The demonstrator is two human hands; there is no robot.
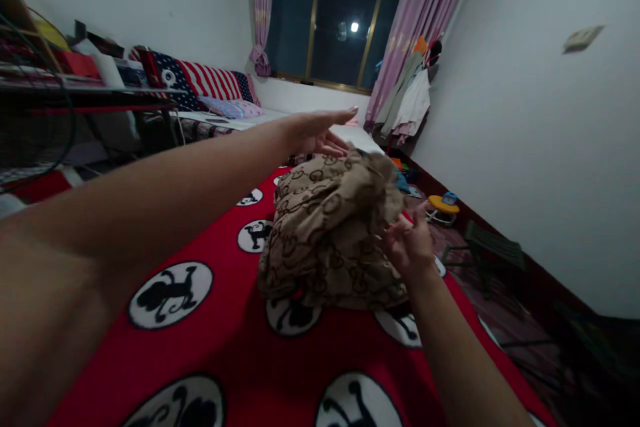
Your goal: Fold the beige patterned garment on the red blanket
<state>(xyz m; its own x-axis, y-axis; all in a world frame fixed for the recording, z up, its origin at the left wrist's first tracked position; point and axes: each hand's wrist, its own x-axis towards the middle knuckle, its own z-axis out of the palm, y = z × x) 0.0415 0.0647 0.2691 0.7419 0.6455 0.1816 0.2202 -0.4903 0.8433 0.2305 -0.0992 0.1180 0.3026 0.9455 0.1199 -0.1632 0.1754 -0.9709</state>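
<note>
A crumpled tan cloth (pixel 327 233) with a brown looped pattern lies on a red bedspread (pixel 225 347) printed with black-and-white cartoon circles. My left hand (pixel 320 130) reaches over the far top edge of the cloth, fingers stretched out flat and together, just above the fabric. My right hand (pixel 410 243) is closed on the cloth's right edge, pinching a fold of it. The lower part of the cloth rests bunched on the bed.
Pillows, one with stars and stripes (pixel 200 83), lie at the head of the bed. A cluttered shelf (pixel 75 80) stands at the left. Pink curtains (pixel 425 20) frame a dark window. Clothes hang at the right wall; a small yellow stool (pixel 443 207) and a chair (pixel 487 250) stand on the floor.
</note>
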